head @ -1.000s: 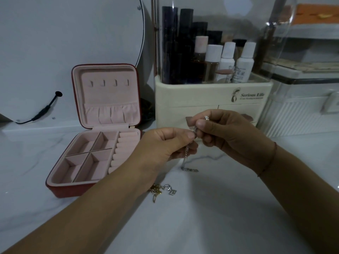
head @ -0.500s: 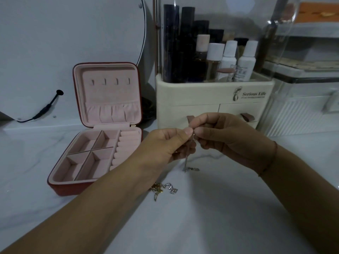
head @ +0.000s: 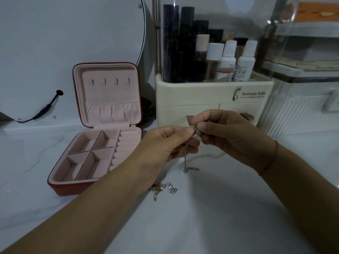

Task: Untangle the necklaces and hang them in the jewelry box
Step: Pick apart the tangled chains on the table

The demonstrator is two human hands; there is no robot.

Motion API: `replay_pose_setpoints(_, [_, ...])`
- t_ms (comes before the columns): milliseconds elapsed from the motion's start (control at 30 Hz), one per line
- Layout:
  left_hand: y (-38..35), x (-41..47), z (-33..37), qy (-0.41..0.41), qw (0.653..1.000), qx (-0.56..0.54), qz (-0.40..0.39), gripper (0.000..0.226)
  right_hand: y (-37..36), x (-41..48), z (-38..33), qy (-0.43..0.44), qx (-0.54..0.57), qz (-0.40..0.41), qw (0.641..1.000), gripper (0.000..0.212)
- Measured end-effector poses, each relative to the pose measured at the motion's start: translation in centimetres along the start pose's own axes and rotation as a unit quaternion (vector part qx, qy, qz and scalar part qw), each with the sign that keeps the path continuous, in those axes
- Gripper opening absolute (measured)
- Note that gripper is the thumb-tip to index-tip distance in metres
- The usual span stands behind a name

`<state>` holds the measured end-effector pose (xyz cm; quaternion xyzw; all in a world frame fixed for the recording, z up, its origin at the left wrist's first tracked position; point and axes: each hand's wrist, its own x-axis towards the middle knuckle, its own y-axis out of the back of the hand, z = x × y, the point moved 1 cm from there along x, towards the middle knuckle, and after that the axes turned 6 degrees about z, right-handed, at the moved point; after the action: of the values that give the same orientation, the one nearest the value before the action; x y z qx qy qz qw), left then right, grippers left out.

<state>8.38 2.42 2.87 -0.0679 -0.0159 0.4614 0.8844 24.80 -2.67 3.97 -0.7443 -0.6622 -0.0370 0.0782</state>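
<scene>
A thin silver necklace (head: 185,158) hangs between my two hands above the white marble counter, its pendant touching the surface. My left hand (head: 168,143) pinches the chain's top with thumb and forefinger. My right hand (head: 225,132) pinches the same spot from the right, fingertips meeting the left's. More necklaces (head: 163,189), gold and silver, lie in a small heap on the counter under my left wrist, partly hidden. The red jewelry box (head: 60,187) stands open to the left, pink inside, with a row of hooks (head: 110,81) in its upright lid, all bare.
A cream cosmetic organiser (head: 211,98) with bottles and a clear cover stands right behind my hands. A round white mirror (head: 64,43) with a black cable leans at the back left. Clear storage boxes (head: 302,110) sit at the right.
My right hand has come down a little and its fingertips have closed in on my left's at the chain's top. The hanging chain and the heap have barely moved.
</scene>
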Motion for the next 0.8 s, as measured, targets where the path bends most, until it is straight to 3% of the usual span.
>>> replay_pose_setpoints(400, [0.15,0.01,0.00,-0.071,0.996,0.043,0.028,0.010,0.15,0.04,-0.06,0.005,0.000,-0.018,1.000,0.009])
replay_pose_setpoints(567, [0.25,0.01,0.05,-0.077,0.993,0.064,0.054,0.008,0.04,-0.10,-0.07,0.008,-0.006,-0.026,1.000,0.006])
replay_pose_setpoints(800, [0.21,0.02,0.21,-0.058,0.994,0.053,0.075,0.006,0.10,0.08,0.43,-0.023,-0.028,-0.043,0.998,0.017])
